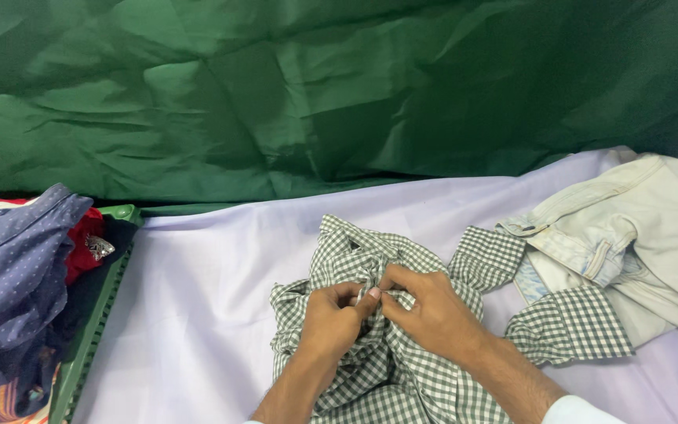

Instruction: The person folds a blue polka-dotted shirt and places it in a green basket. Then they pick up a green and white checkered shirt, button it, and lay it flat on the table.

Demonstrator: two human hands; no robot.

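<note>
I see a crumpled green-and-white checked cotton shirt (402, 330) lying near centre on the pale lilac sheet (198, 314), bunched into folds. One cuffed sleeve spreads out to the right. My left hand (331, 322) and right hand (429, 310) meet over the middle of the shirt, fingertips pinched narrow on a small fold of the checked cloth; what exactly sits between the fingertips I cannot tell. The hands touch each other at thumb and forefinger.

Right of the shirt, just beside its sleeve: a pale washed-out denim garment (637, 235), rumpled, lying on the sheet and running off the right edge.

Far left: a green plastic crate (100, 314) heaped with clothes, a blue dotted fabric (9, 275) on top, a red piece (84, 239) beside it.

Far side: a creased dark green cloth backdrop (315, 94) across the whole width
</note>
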